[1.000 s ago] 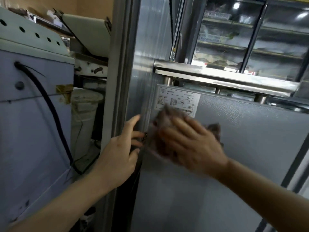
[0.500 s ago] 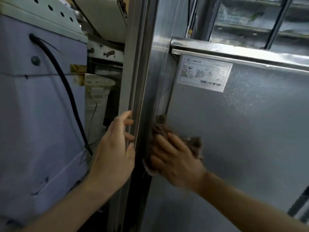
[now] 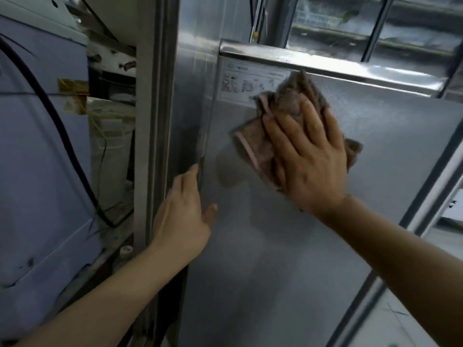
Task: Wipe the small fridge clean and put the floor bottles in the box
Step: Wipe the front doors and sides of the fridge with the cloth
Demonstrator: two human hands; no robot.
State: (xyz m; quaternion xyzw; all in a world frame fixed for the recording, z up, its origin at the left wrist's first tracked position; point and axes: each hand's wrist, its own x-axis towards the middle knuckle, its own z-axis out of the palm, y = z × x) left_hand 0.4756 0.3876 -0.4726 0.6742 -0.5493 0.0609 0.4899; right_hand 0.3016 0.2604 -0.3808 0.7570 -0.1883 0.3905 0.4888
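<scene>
Both hands are on the fridge side [image 3: 288, 246]. The right hand [image 3: 309, 156] lies flat with straight fingers and presses the brown cloth [image 3: 288, 106] on the grey panel; half a second ago it was lower, near the left edge, and now it has moved up onto the label [image 3: 240, 81]. Left of the cloth and below it, the left hand [image 3: 183, 211] rests open on the panel edge. I judge the wiping continues; no bottles or box are visible
</scene>
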